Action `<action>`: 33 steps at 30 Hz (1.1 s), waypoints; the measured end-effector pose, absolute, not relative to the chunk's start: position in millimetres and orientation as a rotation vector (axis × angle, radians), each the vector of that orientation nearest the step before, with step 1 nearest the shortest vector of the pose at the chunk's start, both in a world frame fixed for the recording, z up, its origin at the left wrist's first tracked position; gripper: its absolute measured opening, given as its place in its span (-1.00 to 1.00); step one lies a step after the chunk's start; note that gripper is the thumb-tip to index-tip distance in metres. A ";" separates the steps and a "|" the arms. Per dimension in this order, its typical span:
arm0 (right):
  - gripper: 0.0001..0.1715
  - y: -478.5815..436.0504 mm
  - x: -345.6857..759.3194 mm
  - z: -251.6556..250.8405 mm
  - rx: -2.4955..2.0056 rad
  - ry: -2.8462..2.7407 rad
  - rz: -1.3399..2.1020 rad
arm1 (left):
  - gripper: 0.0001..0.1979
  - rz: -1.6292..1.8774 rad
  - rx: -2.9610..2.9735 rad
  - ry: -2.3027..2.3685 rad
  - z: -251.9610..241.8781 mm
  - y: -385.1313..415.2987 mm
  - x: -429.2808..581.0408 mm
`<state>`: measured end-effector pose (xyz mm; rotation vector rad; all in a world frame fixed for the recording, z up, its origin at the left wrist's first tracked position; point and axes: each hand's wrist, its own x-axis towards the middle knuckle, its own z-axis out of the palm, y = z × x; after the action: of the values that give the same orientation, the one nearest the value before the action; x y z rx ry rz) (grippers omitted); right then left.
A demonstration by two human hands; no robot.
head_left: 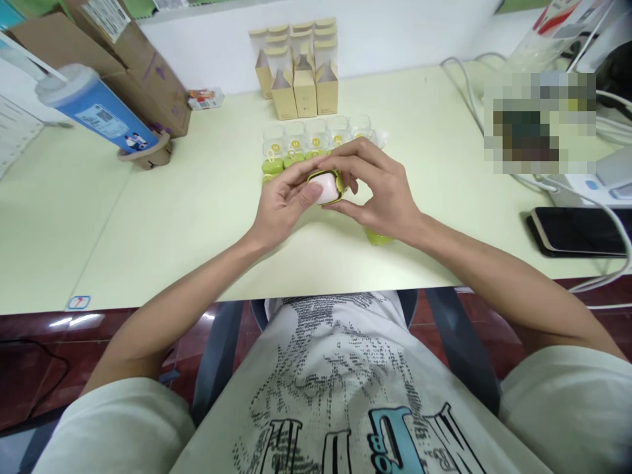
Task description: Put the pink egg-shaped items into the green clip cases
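Note:
Both of my hands meet above the middle of the table, closed around a small rounded green case [340,187] with a smooth pinkish-white piece [328,189] in it. My left hand [281,204] grips it from the left, the thumb pressed on the white piece. From the right, my right hand [382,187] pinches the green edge between thumb and fingers. Just beyond the hands lie several green pieces with pale loops [272,164], partly hidden by my fingers. Another green piece [378,237] shows under my right wrist.
Behind the green pieces stand clear plastic containers [316,135] with yellow stickers. Open yellow cardboard boxes [305,92] stand by the wall. On the left are a blue cylinder [106,112] in a brown holder and a cardboard carton [162,92]. Cables and a phone [582,230] lie at right.

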<state>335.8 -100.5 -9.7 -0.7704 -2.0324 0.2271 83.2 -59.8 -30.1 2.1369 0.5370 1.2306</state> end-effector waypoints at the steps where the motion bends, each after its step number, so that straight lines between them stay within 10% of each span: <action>1: -0.27 -100.9 335.7 -9.3 -0.784 -2.014 0.244 | -0.26 1.231 2.146 0.535 -30.9 -60.4 84.5; 33: -0.46 -109.7 332.8 -10.7 -0.709 -1.987 0.092 | -0.41 1.218 1.864 0.390 -25.3 -75.9 88.1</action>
<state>332.8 -109.7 -10.7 -0.7089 -1.9870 0.0919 88.1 -75.9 -25.3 1.8642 0.3898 1.2179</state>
